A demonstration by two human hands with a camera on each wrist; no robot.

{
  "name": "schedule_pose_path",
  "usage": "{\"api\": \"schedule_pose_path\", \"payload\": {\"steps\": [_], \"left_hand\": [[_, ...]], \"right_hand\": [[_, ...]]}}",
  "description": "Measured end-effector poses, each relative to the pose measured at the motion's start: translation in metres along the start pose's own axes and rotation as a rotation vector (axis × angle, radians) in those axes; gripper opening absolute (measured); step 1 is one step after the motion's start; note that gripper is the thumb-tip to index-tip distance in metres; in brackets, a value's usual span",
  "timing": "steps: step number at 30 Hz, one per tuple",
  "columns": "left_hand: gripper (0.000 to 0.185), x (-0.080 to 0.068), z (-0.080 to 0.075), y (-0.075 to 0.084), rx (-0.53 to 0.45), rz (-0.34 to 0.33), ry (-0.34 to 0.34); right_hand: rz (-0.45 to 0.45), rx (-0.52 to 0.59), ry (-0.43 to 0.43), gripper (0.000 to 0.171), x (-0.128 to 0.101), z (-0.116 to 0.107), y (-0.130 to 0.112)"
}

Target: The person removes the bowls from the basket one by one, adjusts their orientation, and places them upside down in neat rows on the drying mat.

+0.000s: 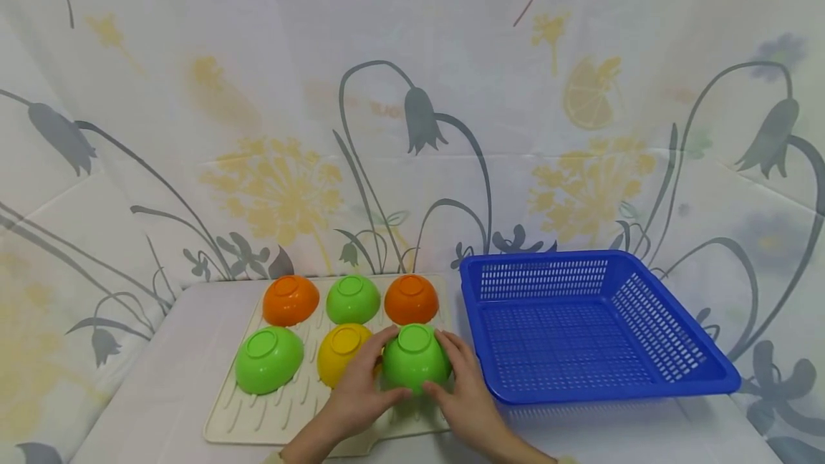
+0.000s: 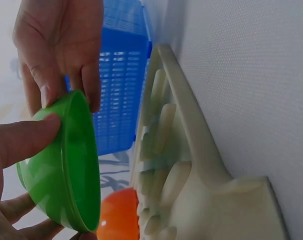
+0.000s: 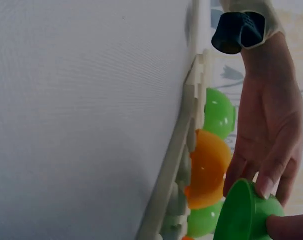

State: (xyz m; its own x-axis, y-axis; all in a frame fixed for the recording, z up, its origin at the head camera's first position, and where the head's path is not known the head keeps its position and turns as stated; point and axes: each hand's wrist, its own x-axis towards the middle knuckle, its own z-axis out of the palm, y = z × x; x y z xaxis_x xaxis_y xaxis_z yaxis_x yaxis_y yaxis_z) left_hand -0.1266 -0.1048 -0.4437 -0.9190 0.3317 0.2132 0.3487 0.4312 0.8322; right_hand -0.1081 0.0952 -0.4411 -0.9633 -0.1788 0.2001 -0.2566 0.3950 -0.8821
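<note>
A green bowl [image 1: 415,360], upside down, is held between both hands over the front right corner of a cream ridged mat [image 1: 258,414]. My left hand [image 1: 369,372] grips its left side and my right hand [image 1: 461,375] grips its right side. In the left wrist view the green bowl [image 2: 66,165] is lifted clear of the mat [image 2: 176,165], with my left thumb [image 2: 21,140] on its outside and the right hand's fingers [image 2: 66,60] on its rim. The right wrist view shows the bowl's rim [image 3: 239,215] and the left hand [image 3: 271,125].
Several more upturned bowls sit on the mat: orange [image 1: 290,299], green [image 1: 352,298] and orange [image 1: 410,298] at the back, green [image 1: 268,359] and yellow [image 1: 341,349] in front. A blue slotted basket [image 1: 644,385] stands just right of the mat. A flowered cloth hangs behind.
</note>
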Motion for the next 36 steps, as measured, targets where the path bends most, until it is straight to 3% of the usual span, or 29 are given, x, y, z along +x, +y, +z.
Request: {"api": "schedule_pose_path", "payload": {"steps": [6,15,23,36], "left_hand": [[0.083,0.005,0.011,-0.002,0.029,-0.029,0.015],[0.081,0.012,0.024,-0.007,-0.019,-0.084,0.062],[0.082,0.017,0.028,-0.013,-0.008,-0.158,0.045],[0.073,0.018,0.03,-0.019,-0.009,-0.154,0.052]], "right_hand": [[0.063,0.034,0.008,0.073,0.0,0.005,0.006],[0.101,0.075,0.047,0.071,0.008,0.009,0.017],[0.183,0.11,0.048,0.072,0.016,0.012,0.025],[0.207,0.155,0.075,0.069,0.019,0.018,0.031]]}}
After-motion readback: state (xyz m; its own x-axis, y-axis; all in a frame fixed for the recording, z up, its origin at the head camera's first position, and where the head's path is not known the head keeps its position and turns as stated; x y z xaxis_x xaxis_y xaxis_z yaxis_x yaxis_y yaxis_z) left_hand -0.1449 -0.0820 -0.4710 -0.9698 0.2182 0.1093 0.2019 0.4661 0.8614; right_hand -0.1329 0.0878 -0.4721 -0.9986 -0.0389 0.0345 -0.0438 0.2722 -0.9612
